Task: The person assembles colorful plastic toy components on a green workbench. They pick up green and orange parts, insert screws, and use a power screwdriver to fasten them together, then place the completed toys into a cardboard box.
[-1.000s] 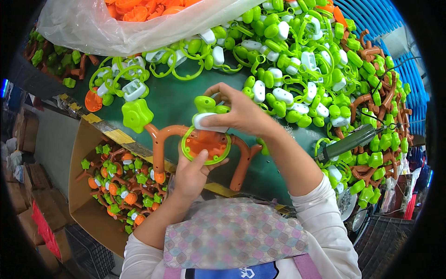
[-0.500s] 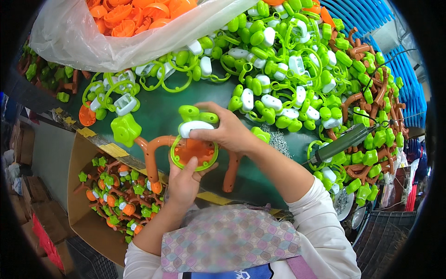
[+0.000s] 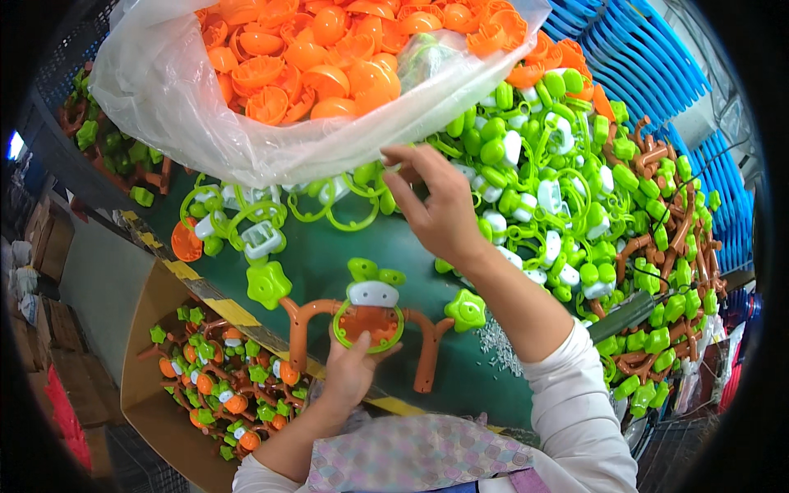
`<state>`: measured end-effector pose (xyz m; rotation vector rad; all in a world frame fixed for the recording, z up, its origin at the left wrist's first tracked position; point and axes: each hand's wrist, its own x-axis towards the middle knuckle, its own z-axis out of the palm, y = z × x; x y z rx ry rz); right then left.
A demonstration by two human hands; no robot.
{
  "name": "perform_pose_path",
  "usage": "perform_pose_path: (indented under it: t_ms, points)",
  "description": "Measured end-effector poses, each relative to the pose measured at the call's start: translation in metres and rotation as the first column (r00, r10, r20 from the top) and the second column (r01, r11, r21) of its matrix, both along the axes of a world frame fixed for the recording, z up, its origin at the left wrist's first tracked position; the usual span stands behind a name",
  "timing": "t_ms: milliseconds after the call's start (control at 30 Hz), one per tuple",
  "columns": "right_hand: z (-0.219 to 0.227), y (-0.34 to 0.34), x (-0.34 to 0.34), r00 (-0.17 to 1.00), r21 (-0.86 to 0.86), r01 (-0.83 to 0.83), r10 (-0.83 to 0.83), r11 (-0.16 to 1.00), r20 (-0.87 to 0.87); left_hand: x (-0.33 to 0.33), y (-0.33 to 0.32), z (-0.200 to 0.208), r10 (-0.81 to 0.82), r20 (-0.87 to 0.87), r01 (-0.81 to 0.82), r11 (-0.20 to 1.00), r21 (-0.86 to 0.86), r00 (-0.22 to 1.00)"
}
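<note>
My left hand [image 3: 349,374] holds a brown branch-shaped plastic toy part [image 3: 371,322] near the table's front edge, thumb on its round middle. A green ring piece [image 3: 400,329] lies around that middle, with a white block [image 3: 372,294] and green leaf-like knobs [image 3: 377,271] at its top. Green star-shaped knobs [image 3: 269,284] sit at the branch's ends. My right hand [image 3: 448,205] is raised over the table near the plastic bag's [image 3: 271,156] edge, fingers apart and nothing in them. Inside the bag lie orange half-shells [image 3: 329,82].
Green and white ring pieces [image 3: 542,197] are heaped at the right, beside brown branch parts [image 3: 678,222]. Small screws [image 3: 497,345] lie near a dark electric screwdriver [image 3: 625,318]. A cardboard box [image 3: 144,386] of assembled toys stands below the table's left edge. Blue racks [image 3: 633,49] rise behind.
My right hand has let go of the green and white ring piece and moved up toward the bag. The ring piece stays on the brown part in my left hand. The view has shifted.
</note>
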<state>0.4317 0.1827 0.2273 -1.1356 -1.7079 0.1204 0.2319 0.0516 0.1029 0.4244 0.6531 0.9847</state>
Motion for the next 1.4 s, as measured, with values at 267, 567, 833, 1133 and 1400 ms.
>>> perform_pose_path:
  t_ms: [267,567,833,1133,1400]
  points:
    - [0.066,0.166,0.017,0.974,0.263,0.101,-0.15,0.96,0.172,-0.004,-0.003,-0.016,-0.048,-0.065,0.048,0.999,0.011,0.997]
    - [0.095,0.293,-0.091,0.893,-0.074,0.161,-0.113,0.984,0.436,-0.014,0.005,-0.038,-0.205,-0.038,0.209,0.954,0.217,0.978]
    - [0.054,0.364,-0.12,0.712,0.239,0.148,-0.271,0.96,0.647,-0.011,0.011,-0.044,-0.196,0.054,0.182,0.964,0.193,0.979]
    - [0.114,0.229,-0.052,0.814,-0.234,-0.52,0.394,0.821,-0.426,-0.007,0.008,-0.041,-0.157,0.038,0.146,0.969,0.199,0.987]
    - [0.007,-0.063,-0.016,0.551,-0.344,-0.677,0.138,0.651,-0.823,-0.003,0.014,-0.029,-0.096,0.019,0.093,0.989,0.119,0.995]
